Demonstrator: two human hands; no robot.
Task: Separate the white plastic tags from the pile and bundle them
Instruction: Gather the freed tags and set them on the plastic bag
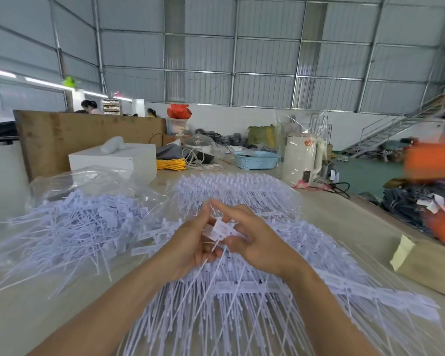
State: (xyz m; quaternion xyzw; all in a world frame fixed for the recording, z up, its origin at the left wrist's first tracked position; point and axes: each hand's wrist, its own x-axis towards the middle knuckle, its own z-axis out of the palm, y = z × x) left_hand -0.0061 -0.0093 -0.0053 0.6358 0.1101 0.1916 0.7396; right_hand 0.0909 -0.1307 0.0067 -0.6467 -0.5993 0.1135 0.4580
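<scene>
Both hands meet above the middle of the surface (344, 214), sharing one grip on a small bunch of tags (220, 231). Left hand (190, 244): fingers curled round the bunch, thumb side up, thin tails running down out of the palm toward the viewer. Right hand (252, 240): fingers pinch the flat label ends of the same bunch from the other side, index finger stretched over the top. Hands touch at the fingertips.

Beneath the grip and spreading toward the viewer: sheet (242, 304) of tags still joined in rows, tails fanned out. Beyond the grip the sheet carries on (231, 186), heads upright in lines. Left of the grip: loose pile (70, 227) of separated tags, tangled, lying partly on a clear bag (88, 178).

Far left beyond the pile: white box (113, 160). Beyond the grip, further back: yellow cord (170, 164), blue basket (257, 159). Right of that: white kettle (302, 156) in clear wrap. Right of the grip, at the surface edge: cardboard box (427, 263)
</scene>
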